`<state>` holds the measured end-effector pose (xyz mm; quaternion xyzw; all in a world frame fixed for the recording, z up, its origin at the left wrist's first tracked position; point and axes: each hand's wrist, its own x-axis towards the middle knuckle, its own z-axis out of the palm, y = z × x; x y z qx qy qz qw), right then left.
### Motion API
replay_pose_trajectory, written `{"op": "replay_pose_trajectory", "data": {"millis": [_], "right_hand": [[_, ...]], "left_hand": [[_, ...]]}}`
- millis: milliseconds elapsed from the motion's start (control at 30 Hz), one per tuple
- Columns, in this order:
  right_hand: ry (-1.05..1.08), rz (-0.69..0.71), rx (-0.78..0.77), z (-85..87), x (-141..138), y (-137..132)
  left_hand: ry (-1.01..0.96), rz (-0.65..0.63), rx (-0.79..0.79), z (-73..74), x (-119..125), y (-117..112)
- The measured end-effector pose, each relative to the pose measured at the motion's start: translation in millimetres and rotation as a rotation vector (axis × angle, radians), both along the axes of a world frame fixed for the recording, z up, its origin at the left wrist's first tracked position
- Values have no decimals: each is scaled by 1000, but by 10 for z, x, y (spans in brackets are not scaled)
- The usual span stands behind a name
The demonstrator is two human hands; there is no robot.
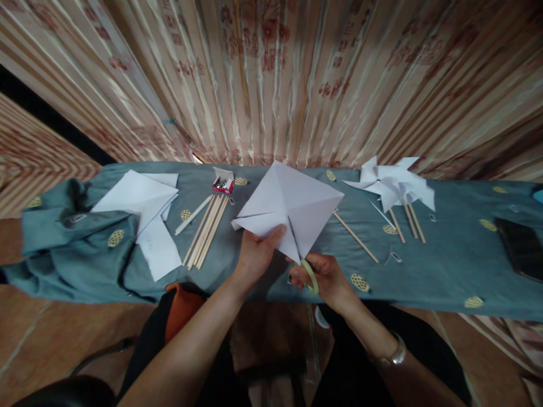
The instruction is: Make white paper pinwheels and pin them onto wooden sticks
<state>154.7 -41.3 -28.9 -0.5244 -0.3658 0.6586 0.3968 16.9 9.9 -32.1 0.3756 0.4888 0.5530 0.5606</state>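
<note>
A creased square of white paper is held corner-up above the cloth, with one slit on its left side and the scissors at its lower corner. My left hand pinches the paper's lower left edge, thumb on top. Closed around the handles of scissors with pale green grips is my right hand. The scissor blades lie along a cut running from the lower corner toward the middle; they are partly hidden by the paper.
Left lie folded white papers, a white rolled stick, several wooden sticks and a small red box of pins. Paper pinwheels, a single stick and a phone lie right on the green cloth. A curtain hangs behind.
</note>
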Motion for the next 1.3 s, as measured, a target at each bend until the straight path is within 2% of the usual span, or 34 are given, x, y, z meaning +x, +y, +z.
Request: {"op": "replay_pose_trajectory", "data": {"millis": [500,700,1033,1167,1300], "right_hand": [[-42,17,45,-44,20,9],[-4,-28,-14,-19,-17,7],[15,-54,-10,-9,-43,-2],[7,-9,-54,-27,-61,-11],[-28,98,-72,-14,13,-27]], "left_hand": [[10,4,-7,16,9,-6],[31,-2,-3,-6,1,-12],[9,8,-30,14,11,-26],[14,35,-17,-12,-21,14],[-13,96,8,22,-93,95]]}}
